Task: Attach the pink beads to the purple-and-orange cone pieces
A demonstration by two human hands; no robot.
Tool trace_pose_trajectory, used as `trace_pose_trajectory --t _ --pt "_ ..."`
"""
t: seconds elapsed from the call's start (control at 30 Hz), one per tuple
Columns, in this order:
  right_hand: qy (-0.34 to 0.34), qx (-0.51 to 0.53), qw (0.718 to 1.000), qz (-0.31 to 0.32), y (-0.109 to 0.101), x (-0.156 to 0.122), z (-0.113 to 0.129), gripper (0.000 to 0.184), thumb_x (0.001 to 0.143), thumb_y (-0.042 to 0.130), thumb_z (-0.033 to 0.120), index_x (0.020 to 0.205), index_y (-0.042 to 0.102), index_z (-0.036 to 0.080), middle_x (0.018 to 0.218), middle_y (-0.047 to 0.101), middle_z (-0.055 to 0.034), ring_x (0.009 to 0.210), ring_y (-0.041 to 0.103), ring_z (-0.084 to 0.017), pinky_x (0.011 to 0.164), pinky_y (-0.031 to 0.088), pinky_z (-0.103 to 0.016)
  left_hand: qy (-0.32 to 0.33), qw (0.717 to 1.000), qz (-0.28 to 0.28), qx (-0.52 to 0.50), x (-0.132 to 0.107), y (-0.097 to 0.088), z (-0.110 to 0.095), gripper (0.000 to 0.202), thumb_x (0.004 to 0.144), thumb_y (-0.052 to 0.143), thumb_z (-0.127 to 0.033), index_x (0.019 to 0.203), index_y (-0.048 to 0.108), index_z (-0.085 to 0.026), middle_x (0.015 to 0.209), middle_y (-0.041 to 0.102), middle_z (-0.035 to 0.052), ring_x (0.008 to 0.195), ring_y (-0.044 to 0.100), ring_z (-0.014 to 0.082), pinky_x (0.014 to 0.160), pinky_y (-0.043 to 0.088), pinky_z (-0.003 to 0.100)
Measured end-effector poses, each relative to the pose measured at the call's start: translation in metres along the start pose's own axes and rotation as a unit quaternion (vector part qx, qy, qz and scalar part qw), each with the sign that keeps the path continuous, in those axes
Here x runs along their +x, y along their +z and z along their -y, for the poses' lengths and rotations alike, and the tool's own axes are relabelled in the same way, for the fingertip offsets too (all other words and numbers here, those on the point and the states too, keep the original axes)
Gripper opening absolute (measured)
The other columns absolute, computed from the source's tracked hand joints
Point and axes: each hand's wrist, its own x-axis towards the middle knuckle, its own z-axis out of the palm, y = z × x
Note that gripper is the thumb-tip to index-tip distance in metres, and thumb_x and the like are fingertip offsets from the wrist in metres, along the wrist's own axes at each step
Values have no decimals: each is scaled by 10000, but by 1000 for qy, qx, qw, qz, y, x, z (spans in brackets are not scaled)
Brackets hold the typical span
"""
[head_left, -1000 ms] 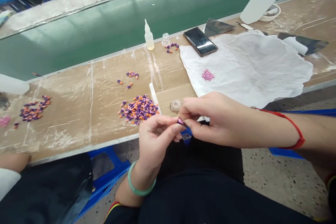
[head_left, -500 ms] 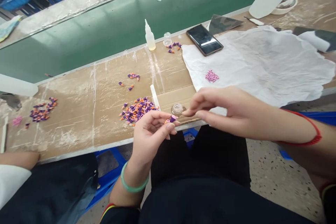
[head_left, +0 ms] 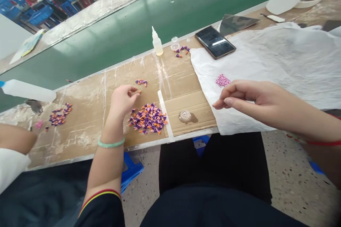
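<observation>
My left hand is above the cardboard, its fingers pinched around a small purple-and-orange piece, mostly covered by the fingertips. Close behind it lie several like pieces; a larger heap of them sits nearer me. Over the white sheet, my right hand hovers with thumb and fingers closed together; whatever is between them cannot be made out. Just beyond those fingers is a little pile of pink bits. A small clear round dish rests on the cardboard between my hands.
A dropper bottle stands at the back edge beside a clear cap. A phone lies on the sheet's far edge. A white strip borders the heap. At left, a co-worker's arm is near another group of pieces.
My left hand has moved left and away from me with the purple piece, from the front edge to the small group. My right hand has moved right, away from the dish, over the sheet.
</observation>
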Motion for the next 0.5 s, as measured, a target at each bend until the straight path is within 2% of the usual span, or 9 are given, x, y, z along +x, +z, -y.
trace_pose_trajectory --t 0.13,0.3,0.4,0.5 --pt "23 0 999 -39 -6 -2 -3 248 909 585 479 888 647 240 897 765 -69 873 733 -273 730 541 -401 6 997 61 53 21 6 -4 187 689 669 -117 828 738 -221 832 769 77 782 659 271 718 463 355" --pt "67 20 992 -107 -16 -5 -15 185 870 596 389 896 631 209 903 762 -81 907 729 -263 791 548 -404 12 992 107 73 20 -5 -10 197 746 633 -175 900 755 -200 840 754 54 786 637 252 712 423 322" --pt "71 -7 990 -124 -19 -2 -29 115 851 573 303 870 623 201 915 755 -82 900 717 -238 790 545 -382 10 993 98 61 18 -7 -6 104 736 658 -189 788 747 -199 792 728 31 758 606 229 708 403 301" --pt "71 -96 988 -102 -18 6 -48 105 829 550 249 836 639 192 907 740 -78 859 680 -223 755 514 -364 19 994 100 47 15 -3 -2 53 709 674 -178 676 694 -216 698 672 3 708 571 214 673 378 284"
